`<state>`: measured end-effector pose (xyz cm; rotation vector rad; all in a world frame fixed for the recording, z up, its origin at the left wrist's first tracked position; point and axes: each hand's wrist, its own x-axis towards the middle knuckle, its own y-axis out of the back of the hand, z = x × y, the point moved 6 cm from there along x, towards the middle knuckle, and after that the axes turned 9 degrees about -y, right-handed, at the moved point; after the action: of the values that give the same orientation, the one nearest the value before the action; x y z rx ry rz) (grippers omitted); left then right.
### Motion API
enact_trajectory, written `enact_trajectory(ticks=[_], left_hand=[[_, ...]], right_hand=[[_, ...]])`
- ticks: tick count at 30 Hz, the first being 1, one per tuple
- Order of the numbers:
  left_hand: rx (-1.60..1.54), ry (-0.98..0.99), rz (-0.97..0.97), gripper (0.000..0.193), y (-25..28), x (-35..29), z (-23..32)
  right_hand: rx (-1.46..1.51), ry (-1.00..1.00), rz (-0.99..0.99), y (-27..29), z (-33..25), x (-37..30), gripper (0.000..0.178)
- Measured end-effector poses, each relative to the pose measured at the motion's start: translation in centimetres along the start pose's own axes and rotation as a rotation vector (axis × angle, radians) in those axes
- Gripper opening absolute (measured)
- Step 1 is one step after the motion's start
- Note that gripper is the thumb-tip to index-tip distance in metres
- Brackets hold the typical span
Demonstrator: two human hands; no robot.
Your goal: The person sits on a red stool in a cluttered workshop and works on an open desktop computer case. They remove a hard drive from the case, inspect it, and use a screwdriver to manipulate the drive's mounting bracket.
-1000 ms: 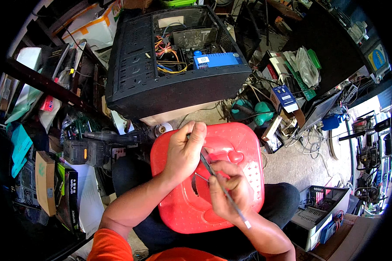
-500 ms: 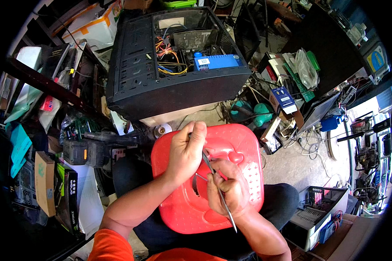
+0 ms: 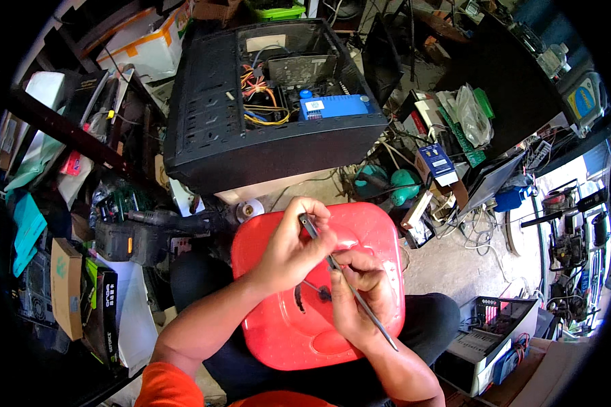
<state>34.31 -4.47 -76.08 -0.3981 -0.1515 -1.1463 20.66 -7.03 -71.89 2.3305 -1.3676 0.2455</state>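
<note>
My left hand (image 3: pixel 293 247) is closed around the upper part of a long, thin grey metal rod (image 3: pixel 368 312), whose dark, blunt end with a small hole sticks up between thumb and fingers. Lower down, my right hand (image 3: pixel 361 288) pinches the same rod, and the rest slants down past my right wrist. A second thin metal shaft (image 3: pixel 311 285) with a dark lump at one end shows beside the right thumb; I cannot tell what it is or whether it is held. Both hands are above a red plastic stool (image 3: pixel 278 332), which has a slot in its top.
Beyond the stool lies a black computer case (image 3: pixel 271 159) with cables and a blue box (image 3: pixel 336 106) inside. At left are a cordless power tool (image 3: pixel 125 237) and several boxes. An open computer case (image 3: pixel 485 346) stands at lower right, and loose cables (image 3: pixel 478 234) lie on the floor.
The rod's upper end now shows out of my left hand, whose fingers have shifted round it. The lower end has swung right, across my right wrist. The dark lump has come into sight.
</note>
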Motion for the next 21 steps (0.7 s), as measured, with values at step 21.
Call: enact_trajectory(ticks=[21], left_hand=[[-0.106,0.028,-0.267,0.081,-0.9,-0.7,-0.6]], right_hand=[[-0.179,0.201,-0.074,1.7,-1.0,-0.9,0.022]])
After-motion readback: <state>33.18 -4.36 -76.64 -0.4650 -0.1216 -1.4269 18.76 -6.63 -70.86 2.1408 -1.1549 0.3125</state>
